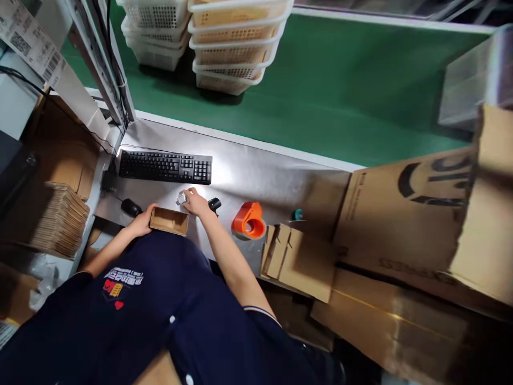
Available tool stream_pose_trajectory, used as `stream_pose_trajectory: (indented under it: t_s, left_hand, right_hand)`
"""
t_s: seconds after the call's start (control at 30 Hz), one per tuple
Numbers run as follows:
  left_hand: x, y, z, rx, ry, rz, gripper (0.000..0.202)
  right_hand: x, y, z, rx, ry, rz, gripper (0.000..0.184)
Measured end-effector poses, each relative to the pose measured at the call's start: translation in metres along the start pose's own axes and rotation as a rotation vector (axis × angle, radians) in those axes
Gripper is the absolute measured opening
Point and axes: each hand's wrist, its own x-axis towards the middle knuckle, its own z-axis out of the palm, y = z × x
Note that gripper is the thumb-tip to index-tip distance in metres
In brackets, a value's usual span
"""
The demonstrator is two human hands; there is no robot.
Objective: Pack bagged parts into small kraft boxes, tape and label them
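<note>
My left hand grips the left end of a small open cardboard box, held at the table's front edge close to my body. The box's inside looks bare. Just above its right side, my right hand pinches a small, shiny, silvery-clear item, too small to make out its kind. Beyond both hands lies a black keyboard. A black mouse is left of my left hand. Partly hidden behind my right wrist is a black handheld device.
An orange tape dispenser stands right of my right arm, near flattened cardboard boxes. A large carton borders the right side. White baskets are stacked on the green belt. More folded cardboard is at left.
</note>
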Motion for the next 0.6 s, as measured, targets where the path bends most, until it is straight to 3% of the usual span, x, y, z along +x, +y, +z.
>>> stream_pose_trajectory:
  t_s: [0.07,0.17,0.3,0.47,0.6]
  left_hand:
    - [0.003,0.002,-0.004,0.020,-0.024,0.024,0.090]
    - [0.005,0.006,-0.006,0.033,-0.029,0.010,0.090]
    - [0.009,0.015,-0.001,0.002,-0.015,0.022,0.086]
    - [0.020,0.023,0.000,-0.035,-0.057,0.079,0.082]
    - [0.020,0.025,-0.003,0.035,-0.048,0.074,0.089]
  right_hand:
    - [0.003,-0.003,0.001,0.018,-0.039,0.040,0.048]
    - [-0.001,0.001,0.001,0.033,0.021,0.118,0.037]
    - [-0.020,0.013,-0.004,0.035,0.098,0.142,0.040]
    - [-0.020,0.008,-0.008,0.046,-0.010,0.015,0.063]
    - [-0.016,-0.008,-0.021,0.046,-0.049,0.036,0.046]
